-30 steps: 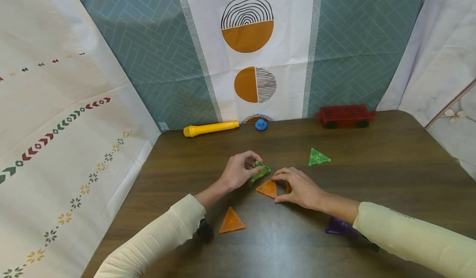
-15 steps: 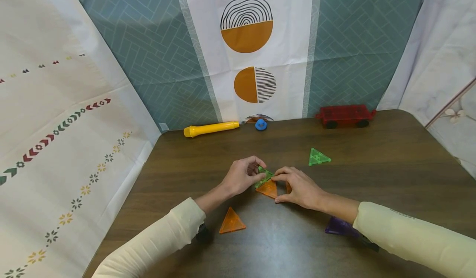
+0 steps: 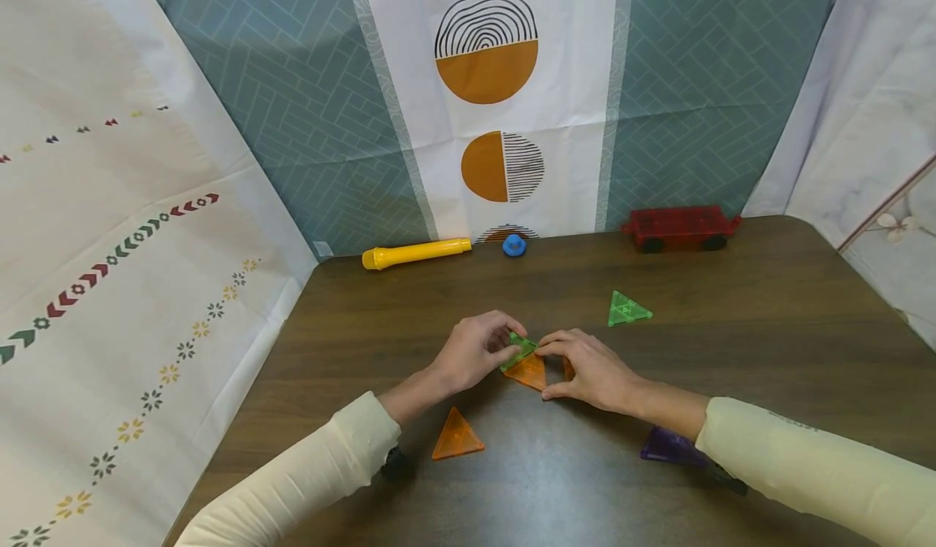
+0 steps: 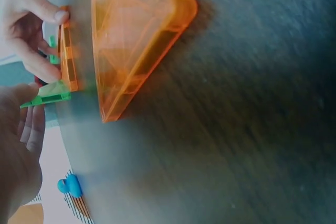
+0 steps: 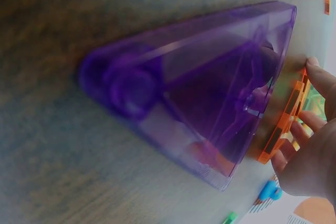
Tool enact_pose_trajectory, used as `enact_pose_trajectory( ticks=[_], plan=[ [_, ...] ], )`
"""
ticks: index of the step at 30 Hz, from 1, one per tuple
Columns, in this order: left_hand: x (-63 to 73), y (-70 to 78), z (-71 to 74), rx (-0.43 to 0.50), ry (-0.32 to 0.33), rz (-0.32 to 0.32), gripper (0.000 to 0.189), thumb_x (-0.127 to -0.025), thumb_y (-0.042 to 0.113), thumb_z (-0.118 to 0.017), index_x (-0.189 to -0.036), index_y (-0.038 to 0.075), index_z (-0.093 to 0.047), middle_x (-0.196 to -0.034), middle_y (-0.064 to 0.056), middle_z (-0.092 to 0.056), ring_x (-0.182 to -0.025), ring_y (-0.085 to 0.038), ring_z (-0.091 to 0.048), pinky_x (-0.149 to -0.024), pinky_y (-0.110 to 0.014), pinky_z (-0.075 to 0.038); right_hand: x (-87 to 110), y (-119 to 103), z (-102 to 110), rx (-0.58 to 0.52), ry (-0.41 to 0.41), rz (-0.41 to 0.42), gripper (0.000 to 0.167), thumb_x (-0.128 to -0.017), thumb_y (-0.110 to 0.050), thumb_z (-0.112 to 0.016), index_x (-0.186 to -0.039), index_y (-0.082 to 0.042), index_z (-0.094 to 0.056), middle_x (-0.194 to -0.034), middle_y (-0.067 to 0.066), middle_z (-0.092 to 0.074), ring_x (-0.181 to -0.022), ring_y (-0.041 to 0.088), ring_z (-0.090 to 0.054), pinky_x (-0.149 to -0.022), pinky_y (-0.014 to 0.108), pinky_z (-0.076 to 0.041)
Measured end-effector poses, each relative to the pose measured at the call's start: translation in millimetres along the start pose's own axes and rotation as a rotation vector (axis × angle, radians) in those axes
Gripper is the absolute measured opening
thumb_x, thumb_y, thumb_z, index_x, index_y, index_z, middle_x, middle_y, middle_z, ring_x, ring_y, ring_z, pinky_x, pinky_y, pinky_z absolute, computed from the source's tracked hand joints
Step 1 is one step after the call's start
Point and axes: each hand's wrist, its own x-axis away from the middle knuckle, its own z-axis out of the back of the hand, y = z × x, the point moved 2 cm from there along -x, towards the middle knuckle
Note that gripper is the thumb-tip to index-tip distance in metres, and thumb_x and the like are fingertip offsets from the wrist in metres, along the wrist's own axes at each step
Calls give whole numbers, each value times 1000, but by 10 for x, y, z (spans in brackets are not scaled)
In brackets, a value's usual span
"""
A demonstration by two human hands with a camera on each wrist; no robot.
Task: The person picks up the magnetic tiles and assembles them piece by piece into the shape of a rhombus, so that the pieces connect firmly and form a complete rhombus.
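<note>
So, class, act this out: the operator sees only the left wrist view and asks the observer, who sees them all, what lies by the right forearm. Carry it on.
Observer: A purple triangular tile, on the table, partly hidden by the right sleeve in the head view.
Operator: I see the left hand pinching a green triangular tile, and a small blue toy beyond. What lies left of that toy?
Observer: A yellow microphone-shaped toy, along the table's back edge.
Operator: And at the back right?
Observer: A red toy wagon.
</note>
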Motion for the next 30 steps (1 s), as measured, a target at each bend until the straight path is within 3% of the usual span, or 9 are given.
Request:
enact_pose_trajectory(
  ticks=[7, 21, 25, 30],
  plan=[
    [-9, 6, -24, -96, 17, -89, 17, -98, 10, -78, -115, 11, -73, -109, -1, -71, -89, -10, -70, -79, -18, -58, 3, -9, -1, 13, 1, -4, 57, -80, -32, -96, -125, -2, -77, -133, 12, -69, -125, 38, -61, -104, 61, -51],
    [-4, -15, -32, -145, 30, -111, 17, -98, 8, -79, -113, 12, -75, -108, 0, -72, -86, -8, -69, -77, -20, -58, 11, -45, -30, 66, 18, -3, 50, -83, -30, -94, -123, -4, -79, -133, 10, -69, -125, 36, -62, -101, 61, -52],
    [-4, -32, -45, -87, 30, -77, 18, -98, 9, -79, -115, 12, -75, -110, 0, -73, -87, -8, -70, -78, -20, -59, 12, -45, -34, 79, 17, -10, 50, -83, -31, -94, -123, -5, -79, -133, 9, -69, -125, 36, -62, -102, 61, -52],
    [-2, -69, -42, 16, 24, 34, 24, -98, 13, -79, -122, 12, -74, -106, 1, -74, -88, -8, -71, -81, -21, -59, 22, -44, -31, 77, 13, -27, 50, -82, -32, -94, -123, -6, -80, -133, 8, -69, -125, 36, -61, -102, 62, -51]
  ],
)
